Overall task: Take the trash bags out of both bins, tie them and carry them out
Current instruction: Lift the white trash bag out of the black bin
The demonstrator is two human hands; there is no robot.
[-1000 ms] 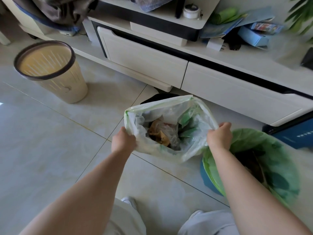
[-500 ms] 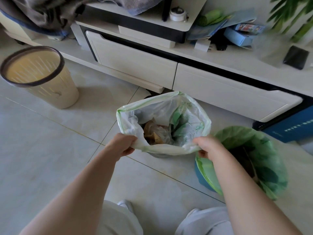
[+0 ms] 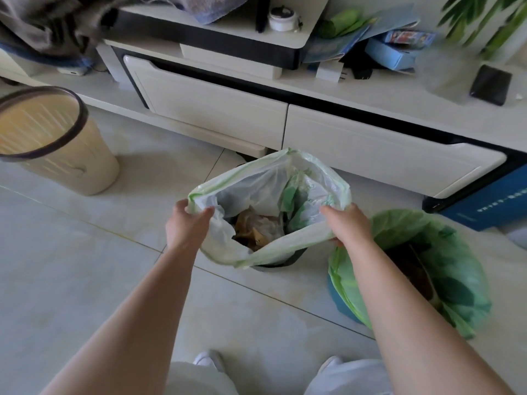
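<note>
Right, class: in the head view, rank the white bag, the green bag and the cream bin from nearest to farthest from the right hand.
1. white bag, pinched by the right hand at its rim.
2. green bag, just to its right.
3. cream bin, far left across the floor.

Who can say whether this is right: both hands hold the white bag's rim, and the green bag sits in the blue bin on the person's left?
Wrong side. The left hand and right hand do hold the rim of the white bag, but the head view shows the green bag in the blue bin on the person's right.
</note>
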